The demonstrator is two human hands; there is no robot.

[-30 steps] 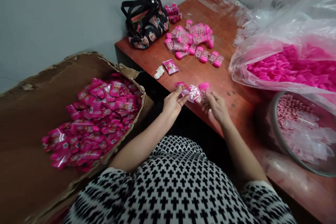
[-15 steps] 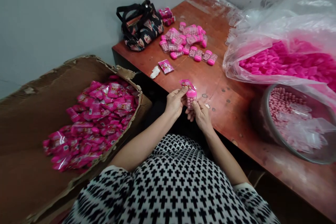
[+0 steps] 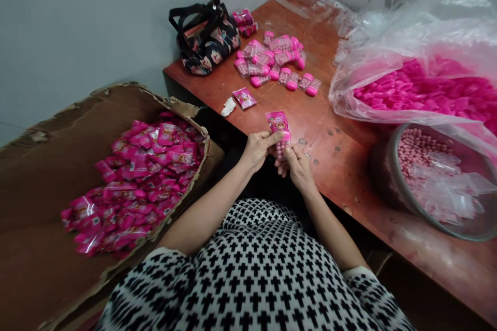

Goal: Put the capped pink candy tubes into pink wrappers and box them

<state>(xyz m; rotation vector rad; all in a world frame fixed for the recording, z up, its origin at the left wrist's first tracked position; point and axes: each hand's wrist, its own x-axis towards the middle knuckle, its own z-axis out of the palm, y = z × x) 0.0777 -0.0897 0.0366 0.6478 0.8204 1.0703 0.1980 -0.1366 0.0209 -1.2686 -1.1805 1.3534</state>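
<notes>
My left hand and my right hand meet at the near edge of the red-brown table. Together they hold a small pink-capped candy bottle that sits partly inside a pink printed wrapper. The left thumb and fingers pinch the wrapper's side. My right hand grips the bottle's lower end. The wrapper stands upright above both hands.
A torn cardboard box of pink wrapped packets stands at my left. On the table lie a loose packet, a pile of filled bottles, a dark handbag, a plastic bag of pink caps and a bowl of pink candies.
My hands came together from apart. The bottle, held bare in my right hand a second ago, now sits inside the wrapper, which stands upright. The view shifted slightly.
</notes>
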